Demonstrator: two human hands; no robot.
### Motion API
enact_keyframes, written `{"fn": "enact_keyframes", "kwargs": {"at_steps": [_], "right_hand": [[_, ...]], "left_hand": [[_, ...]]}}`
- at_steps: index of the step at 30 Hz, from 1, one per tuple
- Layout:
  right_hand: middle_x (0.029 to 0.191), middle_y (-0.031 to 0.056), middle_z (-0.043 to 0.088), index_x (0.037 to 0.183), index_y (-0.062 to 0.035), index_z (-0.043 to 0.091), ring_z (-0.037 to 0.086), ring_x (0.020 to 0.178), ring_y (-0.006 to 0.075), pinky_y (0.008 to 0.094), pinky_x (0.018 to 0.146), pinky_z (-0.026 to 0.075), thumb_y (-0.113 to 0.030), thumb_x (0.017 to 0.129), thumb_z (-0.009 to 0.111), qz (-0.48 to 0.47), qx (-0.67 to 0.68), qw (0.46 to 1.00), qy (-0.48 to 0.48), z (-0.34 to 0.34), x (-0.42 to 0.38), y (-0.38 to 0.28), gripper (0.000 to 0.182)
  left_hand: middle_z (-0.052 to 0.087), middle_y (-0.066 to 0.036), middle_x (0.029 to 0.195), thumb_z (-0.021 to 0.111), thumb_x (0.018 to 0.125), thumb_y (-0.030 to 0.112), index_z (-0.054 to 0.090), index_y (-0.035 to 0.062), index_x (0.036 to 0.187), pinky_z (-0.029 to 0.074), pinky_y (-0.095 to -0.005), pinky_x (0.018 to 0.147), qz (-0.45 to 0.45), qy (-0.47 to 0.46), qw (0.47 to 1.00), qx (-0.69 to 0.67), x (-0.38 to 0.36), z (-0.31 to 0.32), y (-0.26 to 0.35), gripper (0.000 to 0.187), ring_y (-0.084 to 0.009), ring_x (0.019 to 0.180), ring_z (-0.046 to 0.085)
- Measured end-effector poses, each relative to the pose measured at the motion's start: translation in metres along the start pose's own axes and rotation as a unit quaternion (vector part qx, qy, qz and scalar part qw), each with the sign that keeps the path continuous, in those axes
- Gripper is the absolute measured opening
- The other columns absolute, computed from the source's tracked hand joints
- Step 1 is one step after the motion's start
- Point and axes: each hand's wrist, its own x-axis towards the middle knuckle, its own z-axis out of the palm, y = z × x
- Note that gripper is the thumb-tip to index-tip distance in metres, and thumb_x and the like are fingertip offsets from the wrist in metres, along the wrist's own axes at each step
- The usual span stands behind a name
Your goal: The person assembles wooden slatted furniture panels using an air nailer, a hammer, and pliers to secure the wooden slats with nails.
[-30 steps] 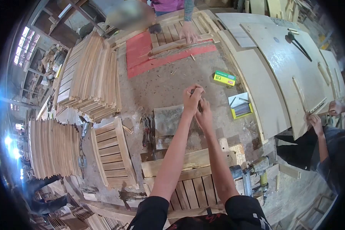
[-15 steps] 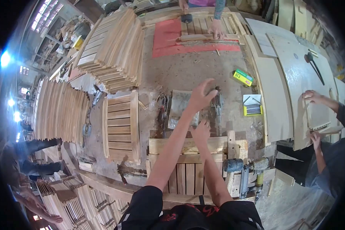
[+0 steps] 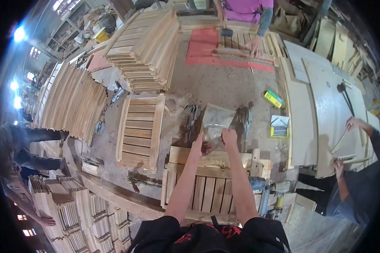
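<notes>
My left hand (image 3: 201, 144) and my right hand (image 3: 229, 138) are both closed on a clear plastic bag (image 3: 215, 131), one at each side of it. Small dark reddish-brown contents show near my left fingers, too blurred to name. Just beyond the bag, a greyish flat sheet (image 3: 218, 114) lies on the bench. Below my forearms sits a slatted wooden panel (image 3: 203, 194), with a wooden bar (image 3: 181, 155) across its far end.
Stacked slatted panels (image 3: 145, 55) rise at the back left; another panel (image 3: 138, 133) lies nearer. A nail gun (image 3: 264, 198) is at right, below a box of nails (image 3: 279, 126). Co-workers' hands (image 3: 255, 45) work across the bench and at the right (image 3: 354, 123).
My left hand has come back from the far right of the sheet, so my arms no longer cross. Both hands now grip the plastic bag. The view has shifted slightly.
</notes>
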Motion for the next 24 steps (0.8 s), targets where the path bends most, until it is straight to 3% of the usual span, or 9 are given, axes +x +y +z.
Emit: {"fn": "enact_keyframes", "kwargs": {"at_steps": [3,6,10,11,14,17,20,22,24], "right_hand": [[0.068,0.0176,0.064,0.075,0.0088,0.064,0.064,0.058,0.0264,0.0396,0.053,0.047,-0.02,0.081,0.053,-0.011,-0.034,0.999,0.002,-0.008,-0.011,-0.017,0.032],[0.057,0.0077,0.054,0.063,0.0015,0.056,0.051,0.045,0.0183,0.0335,0.041,0.037,-0.018,0.083,0.053,-0.014,0.03,0.999,-0.018,-0.018,-0.023,-0.02,0.028],[0.057,0.0065,0.053,0.062,-0.003,0.056,0.049,0.045,0.0163,0.0321,0.04,0.035,-0.017,0.082,0.053,-0.043,0.038,0.998,-0.004,-0.04,-0.047,-0.021,0.025],[0.056,0.0059,0.053,0.062,-0.0048,0.055,0.048,0.045,0.0156,0.0319,0.04,0.035,-0.017,0.082,0.053,-0.085,0.019,0.996,0.016,-0.047,-0.059,-0.024,0.023],[0.057,-0.0026,0.046,0.065,-0.0085,0.053,0.042,0.049,0.0099,0.03,0.043,0.032,-0.017,0.084,0.054,-0.048,0.126,0.991,-0.018,-0.066,-0.08,-0.024,0.021],[0.061,0.0001,0.051,0.068,-0.0052,0.055,0.05,0.054,0.0112,0.0282,0.048,0.039,-0.017,0.084,0.055,-0.05,0.15,0.985,0.065,-0.072,-0.16,-0.064,0.02],[0.064,0.003,0.054,0.075,-0.0008,0.059,0.051,0.054,0.013,0.0284,0.048,0.041,-0.015,0.085,0.055,-0.058,0.146,0.988,0.008,-0.08,-0.192,-0.04,0.018],[0.064,0.0046,0.056,0.077,-0.0005,0.059,0.052,0.052,0.0141,0.0286,0.049,0.043,-0.016,0.086,0.056,-0.076,0.12,0.989,-0.039,-0.071,-0.236,-0.048,0.018],[0.064,0.0057,0.058,0.076,-0.0015,0.057,0.054,0.052,0.0147,0.0286,0.05,0.044,-0.017,0.087,0.057,-0.064,0.102,0.986,-0.111,-0.056,-0.278,-0.06,0.019]], "left_hand": [[0.066,-0.008,0.073,0.064,0.086,0.042,0.06,0.0063,0.099,0.038,-0.028,0.041,0.046,-0.019,0.996,-0.075,0.04,-0.007,-0.014,0.038,-0.0201,0.054,0.06],[0.063,-0.007,0.065,0.062,0.088,0.034,0.062,0.0048,0.089,0.039,-0.0288,0.042,0.1,-0.03,0.992,-0.073,0.037,0.001,-0.006,0.029,-0.0181,0.05,0.057],[0.061,-0.006,0.058,0.058,0.085,0.018,0.065,0.0021,0.069,0.042,-0.0312,0.044,0.302,0.017,0.945,0.123,-0.02,0.023,0.011,0.023,-0.0152,0.048,0.056],[0.061,-0.01,0.058,0.057,0.084,0.019,0.065,-0.0002,0.07,0.045,-0.0332,0.047,0.352,0.028,0.922,0.161,-0.03,0.029,0.014,0.025,-0.0181,0.049,0.059],[0.062,-0.021,0.063,0.055,0.085,0.027,0.064,-0.0053,0.076,0.052,-0.0419,0.06,0.479,0.074,0.82,0.305,-0.068,0.036,0.028,0.034,-0.0324,0.06,0.065],[0.063,-0.018,0.063,0.052,0.084,0.022,0.064,-0.0031,0.075,0.05,-0.0426,0.058,0.467,0.102,0.819,0.317,-0.114,0.032,0.026,0.029,-0.0328,0.058,0.064],[0.063,-0.02,0.066,0.051,0.084,0.024,0.063,-0.0021,0.075,0.049,-0.0459,0.061,0.465,0.111,0.788,0.388,-0.177,-0.001,0.027,0.03,-0.0382,0.061,0.062],[0.062,-0.018,0.065,0.051,0.084,0.024,0.063,-0.0016,0.076,0.049,-0.0436,0.058,0.46,0.113,0.792,0.384,-0.218,-0.032,0.029,0.029,-0.0337,0.057,0.063],[0.061,-0.012,0.06,0.053,0.086,0.024,0.063,-0.002,0.075,0.047,-0.0388,0.053,0.42,0.081,0.844,0.322,-0.241,-0.07,0.034,0.03,-0.0243,0.053,0.061]]}}
